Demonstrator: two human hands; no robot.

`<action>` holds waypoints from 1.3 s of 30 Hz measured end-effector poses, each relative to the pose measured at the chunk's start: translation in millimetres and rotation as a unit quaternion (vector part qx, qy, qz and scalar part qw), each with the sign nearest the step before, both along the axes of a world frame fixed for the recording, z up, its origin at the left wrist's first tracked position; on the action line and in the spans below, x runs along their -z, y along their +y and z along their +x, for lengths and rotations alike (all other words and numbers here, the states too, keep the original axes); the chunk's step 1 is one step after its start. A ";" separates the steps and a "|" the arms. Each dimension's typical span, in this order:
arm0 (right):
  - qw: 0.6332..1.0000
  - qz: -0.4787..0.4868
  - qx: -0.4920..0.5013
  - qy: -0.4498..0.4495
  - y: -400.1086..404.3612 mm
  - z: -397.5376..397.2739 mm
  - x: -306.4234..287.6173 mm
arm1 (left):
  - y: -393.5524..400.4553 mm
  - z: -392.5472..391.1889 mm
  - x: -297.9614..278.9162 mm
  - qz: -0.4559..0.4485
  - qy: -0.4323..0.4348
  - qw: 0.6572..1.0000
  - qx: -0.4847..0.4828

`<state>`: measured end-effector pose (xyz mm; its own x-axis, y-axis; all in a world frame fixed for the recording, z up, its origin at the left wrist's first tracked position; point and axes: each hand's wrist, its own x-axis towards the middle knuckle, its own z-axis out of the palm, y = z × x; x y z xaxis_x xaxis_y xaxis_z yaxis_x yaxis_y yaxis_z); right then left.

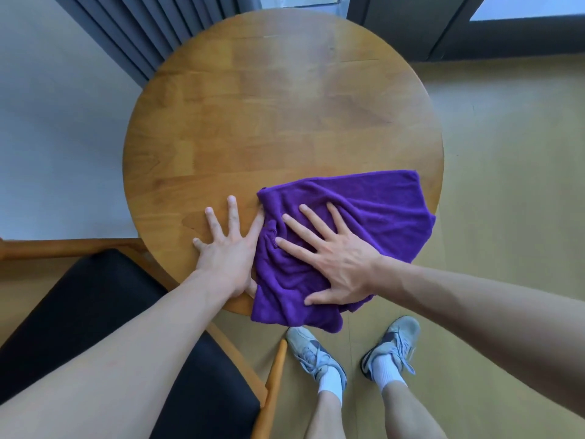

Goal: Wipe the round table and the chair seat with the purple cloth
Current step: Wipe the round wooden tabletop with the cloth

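At lower left, chair seat (95,312) untouched, tucked beside round table (253,106). Left hand (226,248) flat, fingers spread, bracing on wood. Purple cloth (364,217) on near right edge, overhanging; right hand (338,264) presses it, fingers straight. Table-wiping step; next, sweep cloth across far surface.

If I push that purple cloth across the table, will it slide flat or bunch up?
The purple cloth will probably bunch: it already wrinkles under the right hand. It looks floppy, since its near edge droops over the table rim. Likely light too.
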<state>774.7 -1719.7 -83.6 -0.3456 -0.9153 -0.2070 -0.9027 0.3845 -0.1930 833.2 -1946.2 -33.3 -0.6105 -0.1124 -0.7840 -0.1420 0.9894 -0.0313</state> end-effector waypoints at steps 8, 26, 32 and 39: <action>0.951 -0.026 0.309 0.001 -29.6 30.4 4.8 | 0.6 1.9 -2.6 -0.005 0.027 1.000 -0.004; 0.953 -0.029 0.301 0.013 -39.1 -21.6 5.9 | 0.7 -0.7 -2.9 -0.006 -0.002 1.000 -0.005; 0.949 -0.047 0.310 0.007 -56.4 48.7 7.9 | -1.3 3.5 1.7 -0.015 0.024 1.000 0.002; 0.988 0.006 -0.143 -0.054 -2.8 -46.6 -4.9 | 0.0 -0.7 0.4 -0.017 -0.013 1.000 -0.011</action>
